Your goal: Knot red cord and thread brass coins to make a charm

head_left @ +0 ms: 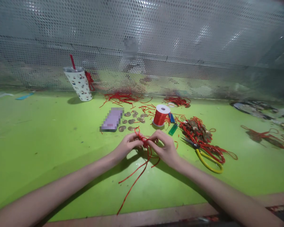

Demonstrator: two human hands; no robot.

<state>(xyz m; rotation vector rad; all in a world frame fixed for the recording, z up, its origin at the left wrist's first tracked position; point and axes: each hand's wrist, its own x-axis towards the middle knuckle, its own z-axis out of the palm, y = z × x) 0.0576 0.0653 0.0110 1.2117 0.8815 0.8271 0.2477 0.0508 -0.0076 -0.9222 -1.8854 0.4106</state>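
Note:
Between my hands is a knotted red cord (145,143), with a small loop standing up at its top and loose ends trailing down over the green table (80,186). My left hand (130,143) is closed, its fingertips pinching the left side of the knot. From the other side, thumb and forefinger of my right hand (164,146) are pinched on the same cord. Fingers hide part of the knot. Just beyond my hands lie several round brass-coloured coins (132,121) with holes. A spool of red cord (160,116) stands upright behind my right hand.
Scissors (207,159) with red and yellow handles lie right of my right hand, beside a pile of corded coins (197,130). Two lighters (173,129), blue and green, are by the spool. A phone (112,119) and a tumbler (79,85) stand left. Perforated metal sheet (180,47) backs the table.

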